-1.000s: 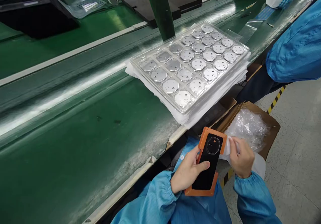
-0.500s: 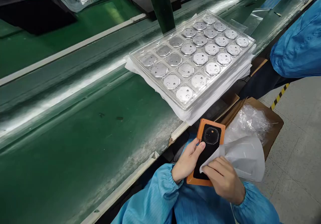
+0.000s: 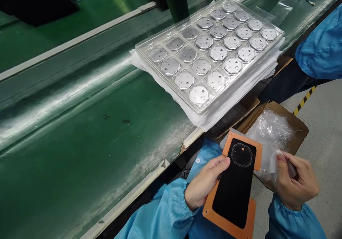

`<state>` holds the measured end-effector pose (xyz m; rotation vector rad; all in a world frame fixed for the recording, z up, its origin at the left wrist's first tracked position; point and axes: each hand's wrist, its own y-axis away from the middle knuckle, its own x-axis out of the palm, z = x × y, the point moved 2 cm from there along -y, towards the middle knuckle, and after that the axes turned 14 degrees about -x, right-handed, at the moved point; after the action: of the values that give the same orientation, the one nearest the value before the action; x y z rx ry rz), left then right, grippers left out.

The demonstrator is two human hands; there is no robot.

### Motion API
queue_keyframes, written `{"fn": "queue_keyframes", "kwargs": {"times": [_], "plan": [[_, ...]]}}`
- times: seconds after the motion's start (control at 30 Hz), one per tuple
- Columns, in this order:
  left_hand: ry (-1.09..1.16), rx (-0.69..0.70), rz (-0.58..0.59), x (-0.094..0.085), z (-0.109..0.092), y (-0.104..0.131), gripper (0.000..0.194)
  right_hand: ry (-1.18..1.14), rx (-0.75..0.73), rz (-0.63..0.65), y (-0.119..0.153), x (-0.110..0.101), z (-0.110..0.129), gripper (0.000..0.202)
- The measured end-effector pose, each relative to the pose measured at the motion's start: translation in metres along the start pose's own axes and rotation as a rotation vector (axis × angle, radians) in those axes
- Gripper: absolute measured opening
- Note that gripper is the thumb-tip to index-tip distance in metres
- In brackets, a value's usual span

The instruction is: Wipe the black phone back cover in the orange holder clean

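My left hand (image 3: 207,182) grips the left edge of an orange frame (image 3: 211,207), its thumb on the front. Set in the frame is a black phone-shaped panel (image 3: 235,189) with an octagonal outline and a small orange hole near its top. To the right, my right hand (image 3: 296,180) is closed, pinching a translucent white film (image 3: 273,162) between thumb and fingers. The film hangs beside and partly behind the frame, clear of the black panel's face. Part of the film is hidden by the frame.
A clear plastic tray (image 3: 171,83) of silvery octagonal discs lies on white sheets (image 3: 199,119) on the green bench (image 3: 93,160). Below its edge stands a cardboard box (image 3: 296,135) with crumpled clear plastic (image 3: 272,125). Another person's blue sleeve (image 3: 320,50) is at right.
My right hand has moved right, drawing the film off the black panel's lower face. My left hand has brought the orange frame slightly right and closer to view. The camera view has shifted a little.
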<state>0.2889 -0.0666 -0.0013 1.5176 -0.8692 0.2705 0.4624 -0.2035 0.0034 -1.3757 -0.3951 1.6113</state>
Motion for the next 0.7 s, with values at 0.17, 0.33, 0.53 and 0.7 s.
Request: {"fn": "queue_keyframes", "kwargs": {"times": [0.17, 0.33, 0.53, 0.7], "plan": [[-0.086, 0.062, -0.003, 0.01, -0.006, 0.011, 0.033, -0.08, 0.069, -0.01, 0.0, -0.013, 0.009, 0.013], [-0.295, 0.223, -0.13, 0.006, -0.014, 0.006, 0.041, -0.407, -0.128, 0.29, -0.017, -0.02, 0.036, 0.03], [-0.409, 0.257, -0.474, -0.019, -0.005, -0.015, 0.052, -0.805, -0.374, 0.691, 0.003, 0.009, 0.087, 0.022], [-0.65, 0.346, -0.427, -0.015, 0.005, -0.014, 0.057, -0.636, -0.288, 0.576, 0.013, 0.051, 0.073, 0.022]]}}
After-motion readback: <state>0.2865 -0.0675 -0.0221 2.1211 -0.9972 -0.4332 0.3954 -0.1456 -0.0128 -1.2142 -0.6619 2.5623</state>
